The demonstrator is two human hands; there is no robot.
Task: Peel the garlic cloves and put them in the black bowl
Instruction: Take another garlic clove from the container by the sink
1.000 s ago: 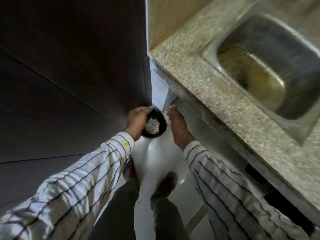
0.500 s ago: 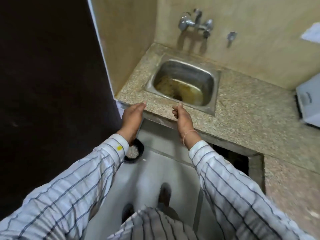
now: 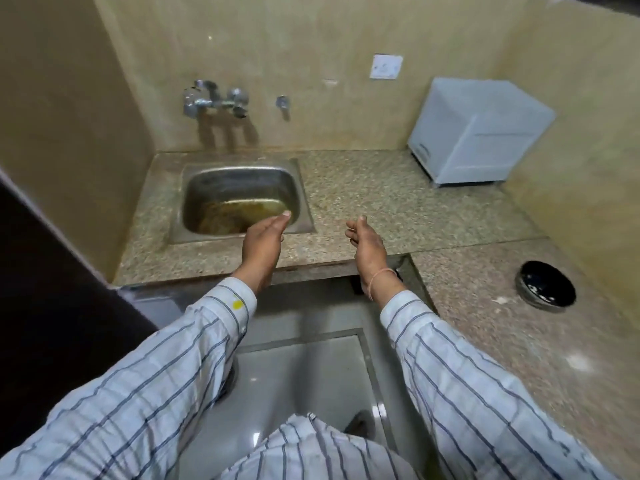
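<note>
Head view. We see the left hand (image 3: 262, 244) over the front edge of the sink (image 3: 194, 188), fingers straight and empty. The right hand (image 3: 367, 244) is above the granite counter (image 3: 381, 195), fingers loosely curled, holding nothing. The black bowl (image 3: 547, 280) stands on the counter, well apart to the right.

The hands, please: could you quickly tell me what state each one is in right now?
Left hand: open, fingers straight, holding nothing.
Right hand: open, fingers loosely curled, nothing seen in it.
</note>
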